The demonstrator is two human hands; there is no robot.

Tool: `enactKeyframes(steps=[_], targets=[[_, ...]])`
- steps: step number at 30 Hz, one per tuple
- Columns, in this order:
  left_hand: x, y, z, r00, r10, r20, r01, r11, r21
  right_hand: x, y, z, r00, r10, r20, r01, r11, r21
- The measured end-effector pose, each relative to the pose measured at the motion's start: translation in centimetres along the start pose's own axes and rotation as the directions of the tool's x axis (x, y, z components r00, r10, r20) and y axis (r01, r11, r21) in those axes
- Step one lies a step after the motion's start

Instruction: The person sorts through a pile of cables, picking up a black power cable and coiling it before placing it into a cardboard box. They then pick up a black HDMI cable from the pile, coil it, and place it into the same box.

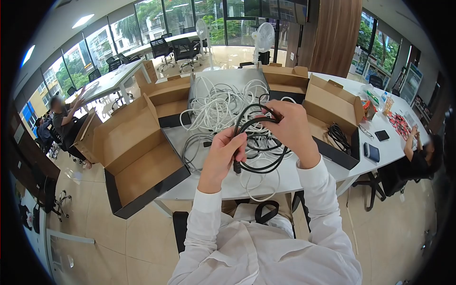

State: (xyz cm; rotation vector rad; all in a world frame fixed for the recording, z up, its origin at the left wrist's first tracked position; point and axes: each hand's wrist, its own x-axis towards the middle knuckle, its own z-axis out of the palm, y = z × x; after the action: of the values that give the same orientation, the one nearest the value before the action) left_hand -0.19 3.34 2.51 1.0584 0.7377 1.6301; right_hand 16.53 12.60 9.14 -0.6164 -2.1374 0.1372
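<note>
A black cable (262, 168), looped into a loose coil, is held up in front of me between both hands. My left hand (225, 151) pinches the coil on its left side, close to a black connector that hangs down. My right hand (290, 124) grips the top right of the loops. Behind and below the coil, a tangled heap of white cables (213, 105) covers the middle of the table. A grey cable (191, 151) lies coiled left of my left hand. Part of the heap is hidden by my hands.
An open cardboard box (142, 176) sits at the table's left edge. Another open box (352, 151) on the right holds a bundled black cable (338, 137). Two more boxes stand behind. A wallet (371, 152) and a phone (381, 135) lie farther right, near a seated person.
</note>
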Motion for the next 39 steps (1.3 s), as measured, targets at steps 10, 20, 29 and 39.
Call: enactKeyframes(steps=[10,20,29,39], targets=[[0.5,1.2,0.4,0.999,-0.027,0.016,0.028,0.998,-0.063,-0.4,1.0,0.9,0.964,0.184,0.192,-0.255,0.848,0.465],[0.3,1.6,0.0,0.999,-0.034,-0.013,0.032,0.987,-0.155,-0.9,2.3,1.0,0.928,0.085,0.364,-0.372,0.296,0.88],[0.0,2.4,-1.1,0.999,-0.046,-0.02,0.043,0.988,-0.149,-0.6,2.6,1.1,0.945,0.026,0.327,-0.3,0.472,0.829],[0.2,1.9,-3.5,0.992,-0.117,0.041,0.123,0.957,-0.262,-0.4,2.2,0.1,0.939,0.027,0.344,-0.217,0.822,0.527]])
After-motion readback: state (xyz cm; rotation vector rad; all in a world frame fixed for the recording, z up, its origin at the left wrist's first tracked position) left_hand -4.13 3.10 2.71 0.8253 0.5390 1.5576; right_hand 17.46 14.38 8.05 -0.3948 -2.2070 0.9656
